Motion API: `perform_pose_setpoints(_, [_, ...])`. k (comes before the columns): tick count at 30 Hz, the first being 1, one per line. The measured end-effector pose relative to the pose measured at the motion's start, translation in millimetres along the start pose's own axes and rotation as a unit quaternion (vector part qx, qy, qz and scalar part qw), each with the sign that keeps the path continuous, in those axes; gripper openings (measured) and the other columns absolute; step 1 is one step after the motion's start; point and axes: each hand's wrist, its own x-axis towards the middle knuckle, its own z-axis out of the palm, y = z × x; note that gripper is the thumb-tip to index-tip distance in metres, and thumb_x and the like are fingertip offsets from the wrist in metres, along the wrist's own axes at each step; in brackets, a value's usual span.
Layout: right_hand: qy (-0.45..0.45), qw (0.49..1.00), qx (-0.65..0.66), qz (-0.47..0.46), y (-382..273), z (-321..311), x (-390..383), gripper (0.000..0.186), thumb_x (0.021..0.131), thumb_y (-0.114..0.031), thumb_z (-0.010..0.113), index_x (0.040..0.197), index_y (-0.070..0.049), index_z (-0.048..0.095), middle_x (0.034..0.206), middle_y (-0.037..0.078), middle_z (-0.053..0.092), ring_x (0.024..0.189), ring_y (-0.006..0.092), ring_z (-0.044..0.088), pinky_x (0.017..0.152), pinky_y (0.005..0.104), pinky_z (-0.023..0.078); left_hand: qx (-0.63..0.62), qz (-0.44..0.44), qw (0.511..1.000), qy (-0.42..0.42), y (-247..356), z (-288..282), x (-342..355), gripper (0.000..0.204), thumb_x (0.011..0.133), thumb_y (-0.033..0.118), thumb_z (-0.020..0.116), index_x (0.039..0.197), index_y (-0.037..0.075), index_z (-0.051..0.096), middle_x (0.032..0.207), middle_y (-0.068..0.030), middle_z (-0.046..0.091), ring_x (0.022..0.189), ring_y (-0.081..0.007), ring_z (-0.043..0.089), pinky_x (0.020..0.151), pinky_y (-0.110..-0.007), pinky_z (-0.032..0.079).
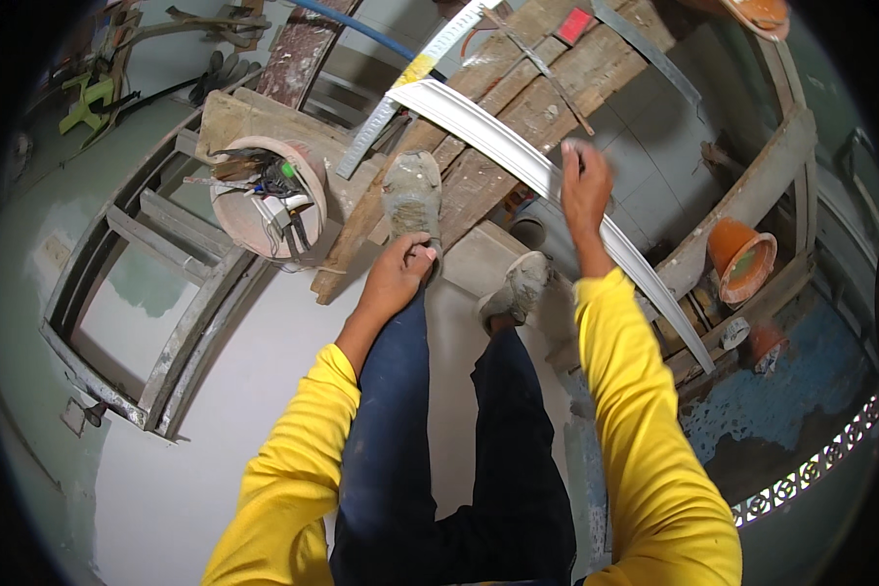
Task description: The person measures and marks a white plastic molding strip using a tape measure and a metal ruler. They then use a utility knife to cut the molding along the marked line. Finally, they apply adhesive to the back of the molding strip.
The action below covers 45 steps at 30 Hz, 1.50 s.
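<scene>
A long white moulding strip (488,132), ridged along its length, lies slanting from the planks down to the right. My right hand (586,190) is over its middle with curled fingers; whether they touch the strip or hold something small is hidden. In front of my left shoe (412,195), my left hand (396,278) is closed in a pinch. What it holds, if anything, I cannot make out. The shoe rests by the edge of rough wooden planks (479,186). My right shoe (523,283) stands lower, beneath the strip.
A plaster-stained bucket (236,232) with tools stands at the left, beside a wooden frame (171,239). Thin crossed bars (542,63) and a red block (573,26) lie on the planks. A metal strip (371,137) crosses them. An orange bucket (728,249) is at right.
</scene>
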Motion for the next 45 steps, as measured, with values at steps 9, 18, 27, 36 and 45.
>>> perform_pose_setpoints(9, [0.216,0.663,0.391,0.602,229,-52,-152,0.073,0.107,-0.057,0.063,0.155,-0.006,0.042,0.137,0.023,0.061,0.116,0.0399,0.071,0.092,0.0477,0.060,-0.194,-0.044,0.974,0.108,35,42,138,0.073,0.096,0.029,0.084,0.148,-0.006,0.048,0.096,-0.0065,0.068,0.081,-0.0144,0.067,0.063,-0.030,0.058])
perform_pose_setpoints(18, [0.257,0.614,0.382,0.641,277,-94,-92,0.075,0.103,-0.074,0.048,0.142,-0.010,0.056,0.147,0.016,0.060,0.129,0.0406,0.057,0.099,0.0609,0.045,-0.199,-0.141,0.903,0.355,73,82,253,0.085,0.081,0.046,0.095,0.138,0.002,0.052,0.125,-0.0158,0.065,0.106,-0.0297,0.066,0.081,-0.055,0.054])
perform_pose_setpoints(27, [0.389,0.472,0.572,0.546,345,-84,-154,0.056,0.095,-0.018,0.052,0.147,-0.002,0.039,0.145,0.027,0.048,0.130,0.0493,0.056,0.112,0.0705,0.043,-0.331,-0.094,0.909,0.235,62,69,220,0.030,0.092,0.010,0.059,0.120,0.000,0.058,0.105,-0.0114,0.058,0.098,-0.0266,0.061,0.082,-0.055,0.056])
perform_pose_setpoints(36, [0.391,0.467,0.660,0.440,318,-79,-192,0.058,0.101,-0.010,0.050,0.155,0.003,0.034,0.150,0.029,0.056,0.144,0.0447,0.051,0.129,0.0631,0.031,-0.585,0.025,0.803,0.115,55,64,191,0.066,0.088,-0.009,0.045,0.154,-0.010,0.041,0.147,-0.0215,0.060,0.141,-0.0401,0.058,0.121,-0.055,0.049])
perform_pose_setpoints(45, [0.413,0.450,0.630,0.481,342,-77,-182,0.059,0.102,-0.003,0.056,0.157,-0.004,0.032,0.144,0.024,0.050,0.126,0.0448,0.061,0.112,0.0674,0.051,-0.447,-0.078,0.873,0.178,38,1,217,0.020,0.100,-0.003,0.059,0.120,-0.005,0.058,0.109,-0.0167,0.066,0.101,-0.0330,0.069,0.083,-0.050,0.064])
